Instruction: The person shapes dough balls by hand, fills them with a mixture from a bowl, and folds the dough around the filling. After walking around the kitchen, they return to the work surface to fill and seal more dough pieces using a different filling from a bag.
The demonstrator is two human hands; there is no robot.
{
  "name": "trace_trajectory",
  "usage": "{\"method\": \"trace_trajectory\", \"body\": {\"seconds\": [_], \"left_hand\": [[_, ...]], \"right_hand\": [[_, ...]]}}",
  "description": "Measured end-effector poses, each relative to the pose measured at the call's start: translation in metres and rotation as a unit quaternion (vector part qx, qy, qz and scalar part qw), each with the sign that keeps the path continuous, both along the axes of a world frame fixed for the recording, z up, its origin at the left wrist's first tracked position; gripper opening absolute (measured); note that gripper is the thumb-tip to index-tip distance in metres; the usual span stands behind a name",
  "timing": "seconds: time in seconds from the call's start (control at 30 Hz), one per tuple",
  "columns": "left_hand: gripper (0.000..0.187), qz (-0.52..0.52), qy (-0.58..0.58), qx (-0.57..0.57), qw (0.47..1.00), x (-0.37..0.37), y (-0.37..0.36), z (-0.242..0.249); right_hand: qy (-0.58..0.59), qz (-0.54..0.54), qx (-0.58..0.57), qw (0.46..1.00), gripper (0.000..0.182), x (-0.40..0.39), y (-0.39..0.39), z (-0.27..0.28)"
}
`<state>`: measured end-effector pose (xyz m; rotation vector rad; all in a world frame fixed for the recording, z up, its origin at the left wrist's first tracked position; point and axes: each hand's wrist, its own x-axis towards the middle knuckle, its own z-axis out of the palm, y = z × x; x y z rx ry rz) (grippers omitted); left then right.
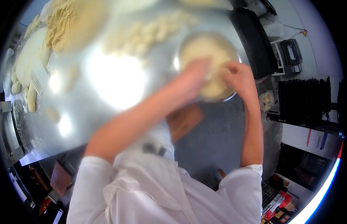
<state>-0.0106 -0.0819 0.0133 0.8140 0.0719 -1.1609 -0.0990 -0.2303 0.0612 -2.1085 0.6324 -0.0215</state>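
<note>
A round metal bowl (231, 97) with pale yellowish loose stuff (212, 87) in it stands at the table's right end; the kind of stuff is too blurred to name. My left hand (197, 76) is over the bowl's left part, smeared by motion, so its fingers do not show clearly. Over the right side of the bowl is my right hand (241, 80), thumb and fingers curled together. Whatever lies between them is hidden. Several small pale dough pieces (143, 35) lie in a blurred row on the table left of the bowl.
The shiny metal table (87, 123) carries a large pale dough mass (29, 56), a dough scraper (37, 80) and a tan crumbly mound (61, 22) on the left. A black tray (253, 41) adjoins the bowl's right side. Stacked black trays (304, 97) stand farther right.
</note>
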Motion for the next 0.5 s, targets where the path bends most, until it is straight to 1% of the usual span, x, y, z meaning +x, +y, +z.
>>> {"method": "trace_trajectory", "body": {"seconds": [0.03,0.07,0.1,0.13,0.17,0.23,0.33,0.4,0.43,0.5], "left_hand": [[0.037,-0.006,0.022,-0.016,1.000,-0.001,-0.003,-0.001],[0.038,-0.014,0.045,-0.033,0.998,-0.001,-0.007,-0.003],[0.038,-0.005,0.043,-0.031,0.999,-0.003,-0.008,0.003],[0.038,0.003,0.042,-0.030,0.999,-0.007,-0.006,0.012],[0.039,0.011,0.044,-0.028,0.999,-0.009,-0.005,0.016],[0.038,0.023,0.054,-0.041,0.997,-0.008,-0.010,0.002],[0.035,0.050,0.085,-0.054,0.994,-0.001,-0.012,-0.016],[0.033,0.062,0.111,-0.072,0.989,0.003,-0.014,-0.018],[0.032,0.057,0.096,-0.065,0.992,0.003,-0.015,-0.015],[0.031,0.051,0.068,-0.048,0.995,0.001,-0.014,-0.011]], "right_hand": [[-0.022,-0.003,0.017,1.000,0.023,0.001,0.003,0.003],[-0.048,0.012,-0.025,0.998,0.023,0.003,0.008,0.000],[-0.073,0.025,-0.068,0.995,0.024,0.006,0.015,-0.004],[-0.058,0.050,-0.194,0.978,0.023,0.012,0.022,-0.009],[-0.105,0.089,-0.258,0.956,0.022,0.013,0.021,-0.021],[-0.126,0.103,-0.256,0.953,0.023,0.011,0.025,-0.027],[-0.178,0.072,-0.242,0.951,0.026,0.008,0.029,-0.027],[-0.148,0.054,-0.225,0.961,0.026,0.007,0.032,-0.016],[-0.133,0.044,-0.218,0.966,0.026,0.007,0.034,-0.013],[-0.139,0.038,-0.206,0.968,0.025,0.009,0.035,-0.017]]}}
